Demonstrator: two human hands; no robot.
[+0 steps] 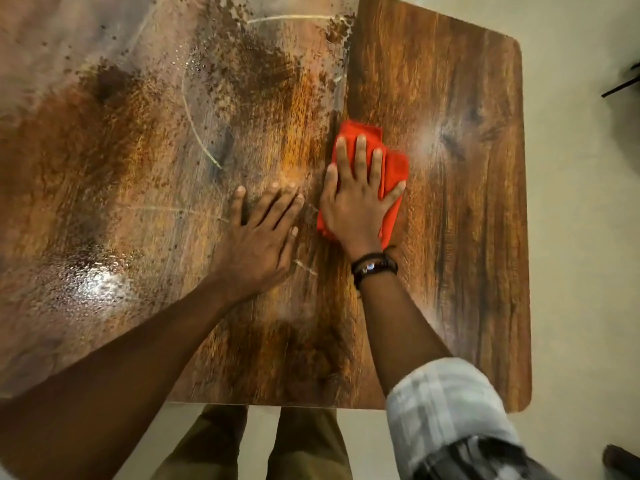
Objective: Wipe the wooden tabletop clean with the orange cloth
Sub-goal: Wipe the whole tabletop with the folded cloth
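Observation:
The wooden tabletop (450,237) fills most of the head view. A clear sheet (121,168) with brown crumbs and smears covers its left and middle part; its edge runs down near the centre. My right hand (360,199) presses flat on the folded orange cloth (394,168), which lies on the wood just right of that edge. My left hand (263,237) rests flat on the sheet beside it, fingers spread, holding nothing.
Dark crumbs (249,64) are scattered thickly over the far part of the sheet. A wet shiny patch (93,282) sits at the near left. The table's right edge (524,237) borders pale floor. A dark object (623,81) stands at the far right.

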